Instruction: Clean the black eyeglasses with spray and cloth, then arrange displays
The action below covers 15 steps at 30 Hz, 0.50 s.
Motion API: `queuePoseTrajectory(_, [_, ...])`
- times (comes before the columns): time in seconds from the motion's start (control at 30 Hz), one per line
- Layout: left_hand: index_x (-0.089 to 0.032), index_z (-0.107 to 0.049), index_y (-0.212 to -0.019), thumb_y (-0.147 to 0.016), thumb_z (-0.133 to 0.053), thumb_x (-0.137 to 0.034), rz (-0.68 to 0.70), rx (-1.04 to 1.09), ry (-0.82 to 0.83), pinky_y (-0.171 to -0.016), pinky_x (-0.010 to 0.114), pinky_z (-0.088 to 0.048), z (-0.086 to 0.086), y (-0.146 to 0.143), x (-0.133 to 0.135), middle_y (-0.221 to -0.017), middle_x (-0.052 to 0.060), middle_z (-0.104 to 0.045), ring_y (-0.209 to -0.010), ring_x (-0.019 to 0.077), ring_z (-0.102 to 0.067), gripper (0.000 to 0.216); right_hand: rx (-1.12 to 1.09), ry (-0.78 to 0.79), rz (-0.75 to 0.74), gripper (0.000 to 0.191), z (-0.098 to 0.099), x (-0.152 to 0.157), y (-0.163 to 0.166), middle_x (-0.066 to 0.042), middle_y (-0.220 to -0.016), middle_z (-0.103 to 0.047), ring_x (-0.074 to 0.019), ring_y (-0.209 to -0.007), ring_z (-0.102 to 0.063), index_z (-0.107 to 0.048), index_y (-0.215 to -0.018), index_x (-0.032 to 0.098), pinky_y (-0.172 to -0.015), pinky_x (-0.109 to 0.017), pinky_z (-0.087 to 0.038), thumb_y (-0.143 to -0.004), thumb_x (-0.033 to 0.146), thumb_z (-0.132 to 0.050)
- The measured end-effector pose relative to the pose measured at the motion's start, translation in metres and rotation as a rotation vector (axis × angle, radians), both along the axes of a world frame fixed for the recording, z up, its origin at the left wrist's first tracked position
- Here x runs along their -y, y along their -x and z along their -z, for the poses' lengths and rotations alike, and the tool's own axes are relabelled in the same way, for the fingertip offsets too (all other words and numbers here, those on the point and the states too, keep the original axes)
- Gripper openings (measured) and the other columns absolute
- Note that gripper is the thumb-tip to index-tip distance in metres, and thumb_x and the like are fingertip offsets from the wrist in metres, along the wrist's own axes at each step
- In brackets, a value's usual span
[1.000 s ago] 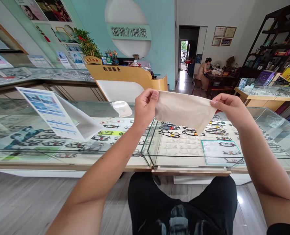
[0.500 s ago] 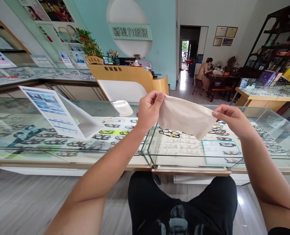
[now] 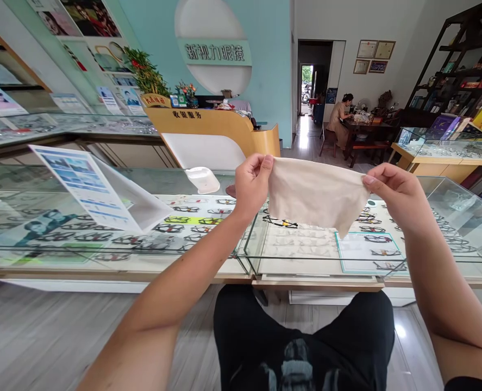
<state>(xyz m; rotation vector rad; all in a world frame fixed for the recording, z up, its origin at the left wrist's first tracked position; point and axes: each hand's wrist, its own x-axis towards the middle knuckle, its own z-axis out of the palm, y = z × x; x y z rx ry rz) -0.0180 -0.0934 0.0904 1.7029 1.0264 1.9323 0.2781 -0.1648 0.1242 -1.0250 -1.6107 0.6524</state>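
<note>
One beige cloth [image 3: 317, 191] | left hand [image 3: 254, 182]: clamped on 10 o'clock corner | right hand [image 3: 395, 193]: clamped on 2 o'clock corner | white tray [image 3: 205, 183]: left hand's 9 o'clock

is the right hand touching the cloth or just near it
Touching. The head view shows it: the right hand pinches the upper corner of the cloth between thumb and fingers.

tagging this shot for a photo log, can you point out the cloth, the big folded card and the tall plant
Cloth [image 3: 316, 191], head view: middle of its hanging face.
Folded card [image 3: 88, 185], head view: its printed panel.
Tall plant [image 3: 146, 73], head view: its leaves.
</note>
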Motion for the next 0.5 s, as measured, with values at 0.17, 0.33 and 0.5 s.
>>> queuePoseTrajectory(0.17, [-0.023, -0.055, -0.071, -0.084, -0.064, -0.087, 0.009, -0.004, -0.024, -0.062, 0.031, -0.037, -0.003, -0.007, 0.009, -0.066, -0.002, -0.044, -0.066, 0.0145, -0.041, 0.066, 0.349, 0.173, -0.151, 0.047, 0.002, -0.001, -0.019, -0.001, -0.069, -0.062, -0.0149, -0.062, -0.050, -0.068, -0.080, 0.024, -0.055, -0.030, -0.038, -0.088, 0.070, -0.074])
queuePoseTrajectory(0.33, [-0.022, -0.056, -0.070, -0.087, -0.065, -0.082, 0.149, -0.185, 0.024, -0.059, 0.029, -0.036, -0.008, -0.022, 0.030, -0.064, -0.002, -0.049, -0.063, 0.0134, -0.044, 0.063, 0.525, 0.150, -0.096, 0.044, 0.010, -0.003, -0.008, -0.006, -0.101, -0.078, -0.0239, -0.089, -0.069, -0.072, -0.096, 0.025, -0.076, -0.037, -0.053, -0.089, 0.068, -0.072])
queuePoseTrajectory(0.5, [-0.020, -0.062, -0.071, -0.090, -0.068, -0.075, 0.332, -0.325, 0.132, -0.057, 0.028, -0.034, -0.010, -0.034, 0.046, -0.065, -0.002, -0.055, -0.062, 0.0124, -0.046, 0.058, 0.249, -0.051, -0.184, 0.039, 0.016, -0.001, 0.043, -0.006, -0.116, -0.077, -0.0242, -0.107, -0.070, -0.068, -0.113, 0.026, -0.098, -0.042, -0.055, -0.089, 0.055, -0.078])
